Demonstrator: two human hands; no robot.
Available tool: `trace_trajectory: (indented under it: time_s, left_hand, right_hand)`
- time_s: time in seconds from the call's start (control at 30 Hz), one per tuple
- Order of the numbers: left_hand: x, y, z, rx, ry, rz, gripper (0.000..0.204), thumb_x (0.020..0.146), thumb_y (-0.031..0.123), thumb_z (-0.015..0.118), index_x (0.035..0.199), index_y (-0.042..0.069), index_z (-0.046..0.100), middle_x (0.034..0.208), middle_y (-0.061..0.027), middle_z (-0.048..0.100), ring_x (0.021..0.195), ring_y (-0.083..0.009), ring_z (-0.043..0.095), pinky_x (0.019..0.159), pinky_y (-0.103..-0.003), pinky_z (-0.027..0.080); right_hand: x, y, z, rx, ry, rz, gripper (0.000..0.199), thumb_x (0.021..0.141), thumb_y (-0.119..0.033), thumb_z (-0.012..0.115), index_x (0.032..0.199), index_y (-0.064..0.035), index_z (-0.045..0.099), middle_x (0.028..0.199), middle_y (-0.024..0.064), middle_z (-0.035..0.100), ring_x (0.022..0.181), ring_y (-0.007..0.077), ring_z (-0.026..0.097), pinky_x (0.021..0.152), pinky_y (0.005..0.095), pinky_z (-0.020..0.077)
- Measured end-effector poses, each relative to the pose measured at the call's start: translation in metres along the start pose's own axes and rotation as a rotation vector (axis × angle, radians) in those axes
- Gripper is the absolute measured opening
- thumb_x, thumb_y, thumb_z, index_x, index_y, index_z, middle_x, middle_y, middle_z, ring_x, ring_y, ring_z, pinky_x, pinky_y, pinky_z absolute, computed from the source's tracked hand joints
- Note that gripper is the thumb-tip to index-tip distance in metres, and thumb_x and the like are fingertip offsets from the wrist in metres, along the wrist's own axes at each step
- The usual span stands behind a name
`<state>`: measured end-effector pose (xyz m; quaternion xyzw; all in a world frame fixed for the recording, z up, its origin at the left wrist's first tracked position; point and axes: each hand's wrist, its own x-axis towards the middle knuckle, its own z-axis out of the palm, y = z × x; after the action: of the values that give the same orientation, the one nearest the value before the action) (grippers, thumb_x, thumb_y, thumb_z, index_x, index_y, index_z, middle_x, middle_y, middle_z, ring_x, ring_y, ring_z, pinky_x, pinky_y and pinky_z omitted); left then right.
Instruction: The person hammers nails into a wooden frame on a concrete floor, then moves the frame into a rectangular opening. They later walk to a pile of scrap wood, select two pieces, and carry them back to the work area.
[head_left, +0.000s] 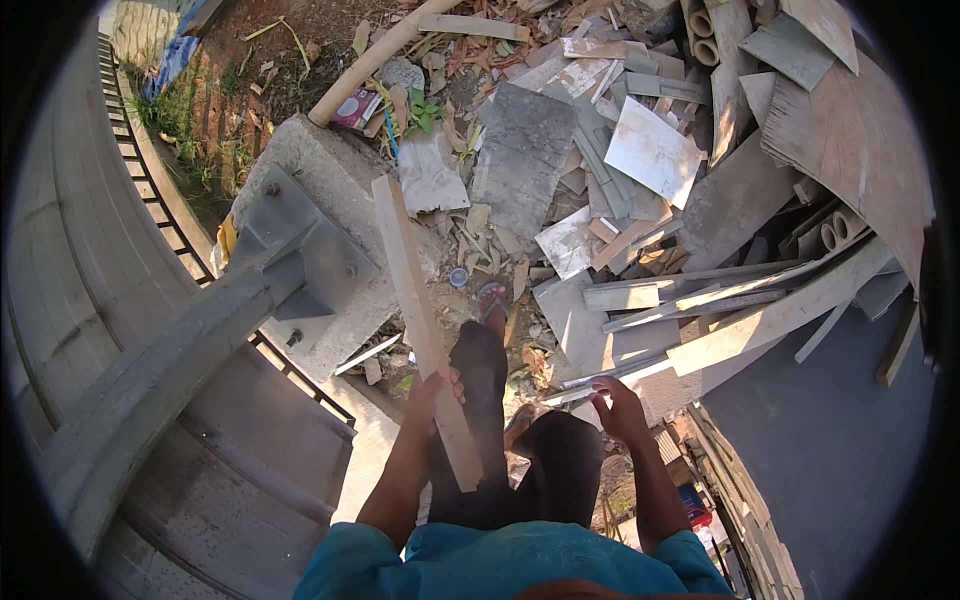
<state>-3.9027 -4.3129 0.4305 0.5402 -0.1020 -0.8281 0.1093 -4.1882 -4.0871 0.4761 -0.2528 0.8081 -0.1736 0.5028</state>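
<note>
My left hand (436,396) is wrapped round a long, pale length of timber (415,285) near its lower end. The timber slants up and away from me, its far end beside a concrete block. To the right, my right hand (619,408) hangs free beside my knee, its fingers curved and apart with nothing between them. Closest to that hand are boards and strips (610,370) at the near edge of a scrap wood pile.
A heap of broken boards (650,150) fills the far right. On the left, a curved metal post (190,350) is bolted to a concrete block (350,170), beside a corrugated metal sheet (240,470). Dry leaves and scraps litter the ground. A grey panel (830,430) stands at the right.
</note>
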Motion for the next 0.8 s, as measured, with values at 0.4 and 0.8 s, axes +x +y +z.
trace_trajectory:
  time_s: [0.4, 0.8]
  left_hand:
    - [-0.1, 0.286, 0.045, 0.398, 0.305, 0.521, 0.03, 0.09, 0.029, 0.068, 0.1, 0.007, 0.049, 0.077, -0.0023, 0.051, 0.057, -0.0123, 0.053, 0.05, -0.029, 0.048]
    - [-0.068, 0.38, 0.05, 0.68, 0.511, 0.663, 0.052, 0.083, 0.025, 0.072, 0.122, -0.002, 0.052, 0.092, -0.0079, 0.058, 0.08, -0.0187, 0.059, 0.075, -0.033, 0.049]
  right_hand:
    - [-0.088, 0.079, -0.08, -0.025, 0.359, 0.415, 0.022, 0.089, -0.02, 0.066, 0.105, -0.0072, 0.064, 0.085, 0.0119, 0.072, 0.071, 0.0228, 0.071, 0.068, 0.0359, 0.0555]
    - [0.161, -0.076, -0.061, -0.287, -0.136, 0.219, 0.021, 0.082, -0.029, 0.068, 0.097, -0.0139, 0.07, 0.098, 0.0138, 0.071, 0.1, 0.0338, 0.066, 0.085, 0.0434, 0.0516]
